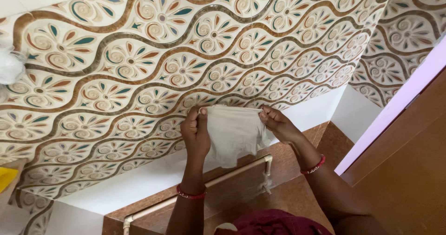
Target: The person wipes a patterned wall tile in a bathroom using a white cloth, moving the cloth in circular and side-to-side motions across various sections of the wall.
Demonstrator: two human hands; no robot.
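Against patterned tile wall [116, 63], left hand [195, 133], right hand [278, 123] each grip pale cloth [234, 133]

Two hands show, the left hand [195, 132] and the right hand [278, 123], and they pinch the top corners of one pale cloth [233, 133] between them. Two red bangles are visible: one bangle [190, 194] below the cloth on the left wrist, another bangle [314, 166] below and right of the cloth. One cream pipe [200, 186] runs beneath the cloth. Far left of the cloth sits one yellow object [5, 176], perhaps a sheet.
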